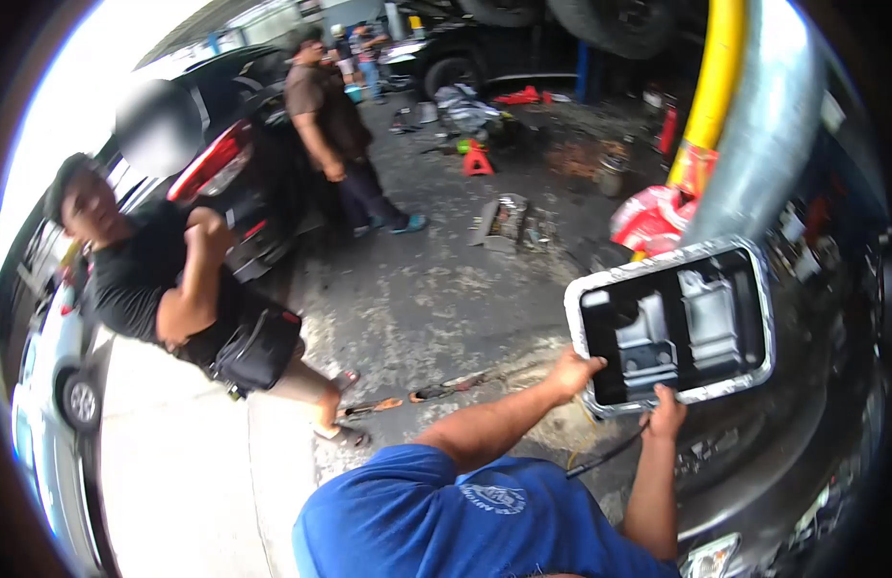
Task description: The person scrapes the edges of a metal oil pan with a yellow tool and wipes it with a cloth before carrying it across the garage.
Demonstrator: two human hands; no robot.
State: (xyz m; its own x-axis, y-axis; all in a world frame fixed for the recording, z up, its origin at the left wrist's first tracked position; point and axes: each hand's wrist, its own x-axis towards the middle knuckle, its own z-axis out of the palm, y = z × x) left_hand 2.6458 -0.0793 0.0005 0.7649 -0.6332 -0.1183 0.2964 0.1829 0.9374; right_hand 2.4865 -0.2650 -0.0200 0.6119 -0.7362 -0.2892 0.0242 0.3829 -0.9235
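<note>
A rectangular metal pan (573,318) with a dark inside and a pale, smeared rim is tilted up in front of my blue shirt. My left hand (573,374) grips its lower left corner, the thumb over the rim. On the bottom edge, my right hand (665,414) is closed with its thumb on the rim. A thin black cable (615,453) runs from beside my right hand toward the shirt. The fingers behind the pan are hidden.
A person in black (167,279) stands at the left, another in brown (326,116) beside a dark car (263,183). A red jack stand (477,159) and metal parts (509,222) lie ahead. Right of centre are a yellow post (711,87), grey duct (762,116) and red bag (653,220).
</note>
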